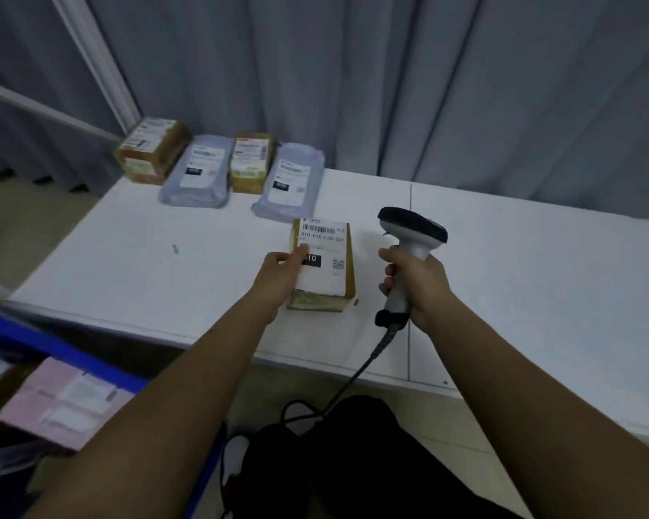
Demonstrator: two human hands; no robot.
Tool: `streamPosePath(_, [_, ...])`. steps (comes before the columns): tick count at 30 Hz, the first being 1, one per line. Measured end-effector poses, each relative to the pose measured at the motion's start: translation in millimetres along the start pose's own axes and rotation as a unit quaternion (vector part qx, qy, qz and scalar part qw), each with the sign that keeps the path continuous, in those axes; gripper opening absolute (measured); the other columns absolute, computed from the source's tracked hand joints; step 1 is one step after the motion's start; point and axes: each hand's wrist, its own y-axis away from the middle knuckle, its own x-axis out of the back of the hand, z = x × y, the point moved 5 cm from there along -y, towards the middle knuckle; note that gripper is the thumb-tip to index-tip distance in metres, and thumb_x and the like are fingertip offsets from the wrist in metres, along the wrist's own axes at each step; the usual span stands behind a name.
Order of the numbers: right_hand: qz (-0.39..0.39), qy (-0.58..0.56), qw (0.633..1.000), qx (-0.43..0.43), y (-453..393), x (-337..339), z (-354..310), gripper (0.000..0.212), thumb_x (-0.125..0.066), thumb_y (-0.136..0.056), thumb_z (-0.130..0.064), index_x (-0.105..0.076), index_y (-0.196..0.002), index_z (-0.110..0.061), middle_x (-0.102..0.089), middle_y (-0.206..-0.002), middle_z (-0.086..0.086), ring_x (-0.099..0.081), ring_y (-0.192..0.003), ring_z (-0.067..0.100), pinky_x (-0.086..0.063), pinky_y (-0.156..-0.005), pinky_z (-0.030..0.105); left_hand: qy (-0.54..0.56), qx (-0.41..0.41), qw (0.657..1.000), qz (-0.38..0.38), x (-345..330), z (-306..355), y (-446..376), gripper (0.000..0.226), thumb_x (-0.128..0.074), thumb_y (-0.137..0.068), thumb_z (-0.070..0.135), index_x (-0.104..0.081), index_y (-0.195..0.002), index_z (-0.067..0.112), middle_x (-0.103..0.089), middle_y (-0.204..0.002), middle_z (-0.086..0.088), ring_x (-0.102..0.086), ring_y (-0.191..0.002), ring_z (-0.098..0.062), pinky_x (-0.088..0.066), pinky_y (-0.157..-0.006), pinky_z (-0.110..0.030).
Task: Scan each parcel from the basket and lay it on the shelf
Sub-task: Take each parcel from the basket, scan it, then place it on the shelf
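Observation:
A small brown cardboard parcel (328, 264) with a white barcode label on top sits on the white shelf surface (165, 264). My left hand (280, 275) grips its left side, thumb on the label. My right hand (414, 280) holds a white handheld scanner (409, 241) by its handle, just right of the parcel, its dark head tilted toward the label. The scanner's black cable (356, 372) hangs down off the shelf edge. The blue basket (64, 350) at lower left holds a pink parcel (64, 402) and others.
Several parcels lie in a row at the back left of the shelf: stacked brown boxes (152, 151), a grey mailer (199, 172), a small yellowish box (251, 162), another grey mailer (291, 181). A grey curtain (390, 88) hangs behind. The shelf's right half (540, 275) is bare.

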Motion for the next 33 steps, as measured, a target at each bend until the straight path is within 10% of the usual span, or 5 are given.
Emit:
streamPosePath(5, [0.015,0.010,1.000,-0.009,-40,-2,1,0.010,-0.067,-0.086,-0.007,-0.058,-0.082,-0.010,-0.052,-0.064,0.005,-0.047,-0.050,0.014,-0.048,-0.059,0.028,-0.253,-0.173,0.951,0.036,-30,12,-14,0.063,-0.037,-0.099,0.045,-0.021,-0.151,0.014,-0.018,-0.158,-0.011,-0.015,-0.146,-0.024,-0.018,-0.117,-0.039])
streamPosePath(11, [0.018,0.020,1.000,-0.009,-64,6,0,0.009,-0.068,-0.085,-0.008,-0.059,-0.083,-0.010,-0.053,-0.064,0.004,-0.047,-0.050,0.014,-0.047,-0.058,0.028,-0.523,-0.491,0.697,0.015,-48,14,-2,0.039,-0.055,-0.086,0.036,-0.063,-0.114,0.011,-0.060,-0.119,-0.017,-0.057,-0.106,-0.034,-0.050,-0.089,-0.045])
streamPosePath(16, [0.027,0.012,1.000,-0.011,-83,4,-3,0.009,-0.068,-0.085,-0.008,-0.060,-0.083,-0.010,-0.053,-0.064,0.005,-0.047,-0.049,0.015,-0.047,-0.057,0.029,-0.551,-0.452,0.701,0.035,-71,49,-52,0.031,-0.076,-0.070,0.003,-0.066,-0.099,0.008,-0.065,-0.101,-0.016,-0.063,-0.088,-0.034,-0.052,-0.073,-0.039])
streamPosePath(23, [0.018,0.010,1.000,-0.020,-115,-7,-11,0.008,-0.068,-0.084,-0.007,-0.061,-0.085,-0.008,-0.052,-0.061,0.003,-0.047,-0.046,0.013,-0.046,-0.054,0.028,-0.575,-0.393,0.714,0.072,-96,88,-123,0.045,-0.051,-0.096,0.018,-0.041,-0.139,0.012,-0.037,-0.148,-0.013,-0.032,-0.139,-0.030,-0.025,-0.113,-0.042])
streamPosePath(33, [0.006,0.014,1.000,-0.026,-141,-22,-26,0.009,-0.069,-0.085,-0.008,-0.060,-0.083,-0.009,-0.053,-0.061,0.004,-0.047,-0.046,0.013,-0.048,-0.057,0.029,-0.625,-0.297,0.719,0.064,-96,112,-158,0.062,-0.034,-0.101,0.031,-0.002,-0.153,0.017,0.001,-0.161,-0.009,0.003,-0.148,-0.029,0.001,-0.118,-0.048])
